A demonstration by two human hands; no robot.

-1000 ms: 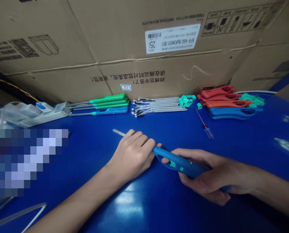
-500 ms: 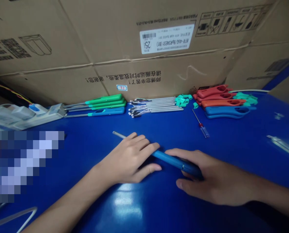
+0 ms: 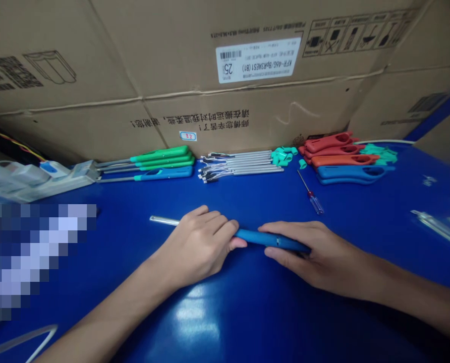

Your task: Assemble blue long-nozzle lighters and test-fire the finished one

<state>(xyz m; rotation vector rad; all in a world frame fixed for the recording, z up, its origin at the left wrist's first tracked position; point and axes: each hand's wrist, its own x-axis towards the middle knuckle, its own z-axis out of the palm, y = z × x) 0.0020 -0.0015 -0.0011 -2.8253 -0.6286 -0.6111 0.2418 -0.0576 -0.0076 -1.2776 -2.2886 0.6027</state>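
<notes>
Between my two hands is a blue long-necked lighter [image 3: 256, 237], lying nearly level over the blue table. My left hand [image 3: 208, 239] is closed around its front part, and the silver tube sticks out to the left past the knuckles. The rear of the blue body is in my right hand [image 3: 312, 252], with thumb and fingers on either side of it. The palm of my right hand hides the lighter's back end. My left fingers cover the joint between tube and body.
At the back lie green and blue lighters [image 3: 164, 164], silver tubes with wires [image 3: 247, 164], teal pieces [image 3: 283, 156] and red, orange and blue handle shells [image 3: 338, 156]. A screwdriver [image 3: 315, 200] is in front of the shells. A power strip [image 3: 69, 176] is left; a cardboard box [image 3: 172, 50] stands behind.
The lighter has turned from slanting to nearly level, and more of its silver tube shows at the left. My right thumb and fingers have drawn closer around the body.
</notes>
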